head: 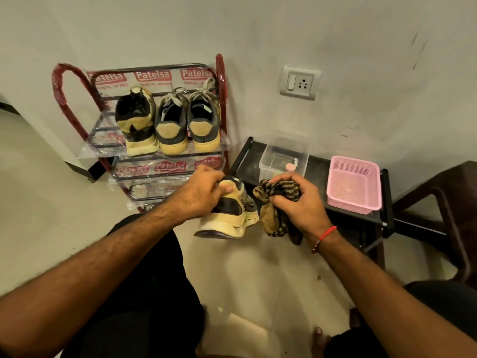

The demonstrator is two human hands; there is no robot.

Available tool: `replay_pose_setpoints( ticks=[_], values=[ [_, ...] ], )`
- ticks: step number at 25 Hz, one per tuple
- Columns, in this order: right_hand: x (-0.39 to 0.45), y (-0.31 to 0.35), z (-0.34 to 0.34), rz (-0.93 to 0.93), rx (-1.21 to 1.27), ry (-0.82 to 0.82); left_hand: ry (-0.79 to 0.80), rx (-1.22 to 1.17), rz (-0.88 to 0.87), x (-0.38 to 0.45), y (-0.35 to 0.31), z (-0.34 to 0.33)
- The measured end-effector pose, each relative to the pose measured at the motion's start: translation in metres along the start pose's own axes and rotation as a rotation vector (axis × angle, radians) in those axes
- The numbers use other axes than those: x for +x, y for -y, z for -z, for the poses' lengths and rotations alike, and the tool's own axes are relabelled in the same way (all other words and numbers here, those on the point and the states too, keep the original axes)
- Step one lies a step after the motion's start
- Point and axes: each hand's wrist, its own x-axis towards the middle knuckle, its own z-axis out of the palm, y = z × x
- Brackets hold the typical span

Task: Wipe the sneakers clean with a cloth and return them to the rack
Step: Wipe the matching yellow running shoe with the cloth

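rack: three sneakers (top shelf) | left grip: sneaker | right grip: cloth

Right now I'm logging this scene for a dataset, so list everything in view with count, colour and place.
shoe rack: 1, red frame with dark rails, against the wall, left
sneakers on rack: 3, black, grey and tan, top shelf, heels outward
held sneaker: 1, tan and black, centre, above the floor
cloth: 1, brown and black pattern, right of held sneaker
low table: 1, black, right of rack
clear container: 1, on table
pink basket: 1, on table, right
wall socket: 1, white, above table
left hand: grips held sneaker
right hand: grips cloth
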Motion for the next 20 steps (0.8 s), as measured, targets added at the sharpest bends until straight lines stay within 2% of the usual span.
replay_pose_setpoints(
  ticks=[3,6,8,10,12,16,18,20],
  values=[
    [-0.007,0.004,-0.018,-0.050,0.080,0.052,-0.135,-0.080,0.078,-0.018,0.014,0.010],
    [-0.011,0.011,-0.034,-0.089,0.156,0.079,-0.305,-0.422,0.179,-0.030,0.019,0.017],
    [-0.010,0.013,-0.046,-0.116,0.225,0.059,-0.390,-0.596,0.186,-0.036,0.024,0.023],
    [-0.008,0.014,-0.060,-0.170,0.317,0.024,-0.453,-0.558,0.122,-0.042,0.032,0.027],
    [-0.005,0.017,-0.073,-0.250,0.452,-0.006,-0.550,-0.409,0.063,-0.053,0.043,0.032],
    [0.010,0.021,-0.088,-0.435,0.885,-0.003,-0.747,-0.359,-0.102,-0.079,0.072,0.056],
    [0.022,0.022,-0.095,-0.462,1.093,0.033,-0.854,-0.330,-0.182,-0.090,0.084,0.070],
    [0.033,0.025,-0.104,-0.452,1.194,0.050,-0.954,-0.289,-0.230,-0.095,0.093,0.085]
  ],
)
